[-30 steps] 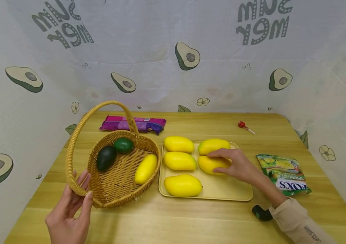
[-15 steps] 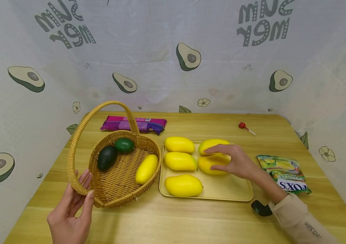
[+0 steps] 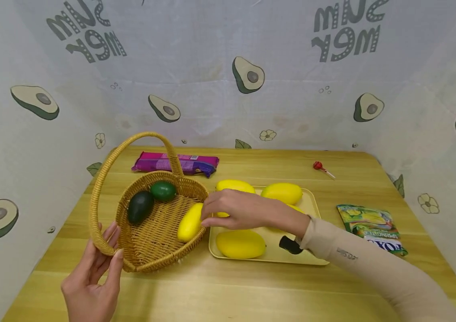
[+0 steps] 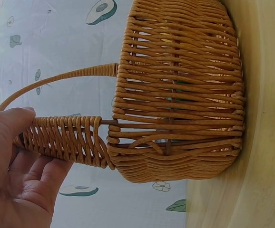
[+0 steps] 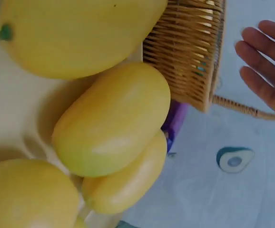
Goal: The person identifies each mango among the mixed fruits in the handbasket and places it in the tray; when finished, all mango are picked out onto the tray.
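My left hand (image 3: pixel 93 279) grips the lower end of the handle of a wicker basket (image 4: pixel 175 95), thumb on one side and fingers on the other. In the basket lie a dark avocado-like fruit (image 3: pixel 140 207), a smaller green oval fruit (image 3: pixel 162 191) and a yellow mango (image 3: pixel 189 226). My right hand (image 3: pixel 234 208) hovers by the basket's right rim, its fingertips overlapping that mango's edge in the head view. The right wrist view shows its fingers (image 5: pixel 266 52) extended, nothing in them. Beneath, several mangoes (image 3: pixel 241 244) lie on a yellow tray (image 3: pixel 312 257), some partly hidden by the hand and forearm.
A purple packet (image 3: pixel 175 163) lies behind the basket. To the right of the tray is a green Fox's candy bag (image 3: pixel 373 228), with a red lollipop (image 3: pixel 318 166) farther back. A patterned cloth (image 3: pixel 212 80) hangs around the wooden table (image 3: pixel 232 290).
My right hand has left the mango at the tray's right and moved left to the basket rim, its forearm now crossing the tray. The left hand stays on the handle.
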Tool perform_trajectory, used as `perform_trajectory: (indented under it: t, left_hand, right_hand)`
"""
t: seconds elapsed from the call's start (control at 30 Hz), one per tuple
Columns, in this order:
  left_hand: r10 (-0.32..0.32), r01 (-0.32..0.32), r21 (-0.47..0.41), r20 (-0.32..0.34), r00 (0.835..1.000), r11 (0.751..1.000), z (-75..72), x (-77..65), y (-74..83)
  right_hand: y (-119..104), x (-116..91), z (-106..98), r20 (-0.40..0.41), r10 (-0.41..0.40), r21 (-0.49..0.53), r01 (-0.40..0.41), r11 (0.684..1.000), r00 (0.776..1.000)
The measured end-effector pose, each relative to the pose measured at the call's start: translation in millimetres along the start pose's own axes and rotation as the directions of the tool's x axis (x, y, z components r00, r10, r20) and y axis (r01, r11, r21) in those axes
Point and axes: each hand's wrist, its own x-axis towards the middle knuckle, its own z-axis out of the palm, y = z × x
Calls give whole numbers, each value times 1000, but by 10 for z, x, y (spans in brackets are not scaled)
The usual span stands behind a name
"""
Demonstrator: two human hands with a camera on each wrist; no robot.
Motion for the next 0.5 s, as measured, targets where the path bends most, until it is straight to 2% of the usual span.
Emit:
perform_trajectory:
  t: [0.07,0.13,0.2,0.33,0.43,0.5]
  left_hand:
    - [-23,23,5,6,1000,1000,-9,-9,1]
    - [-37,37,8,10,999,999,-11,-18,-3]
    - [-46,46,7,11,999,999,-8,-21,-6]
    - [0,0,-25,11,1000,1000,8,-17,-12]
    - [40,-40,-47,6,999,998,8,-11,-16]
    - [43,-43,-49,-1,999,998,1,-10,-18]
  right_hand:
    - [-15,182,90,111,-19,-48,24,999,994]
    - [-26,302,154,211,-3,-86,22,996,977]
    - [-24,391,186,269,7,-87,17,996,963]
    - [0,511,124,267,23,-12,-20,1000,963]
    - [44,615,-22,237,22,37,-32,999,971]
    - [95,700,-139,228,13,46,-24,999,974]
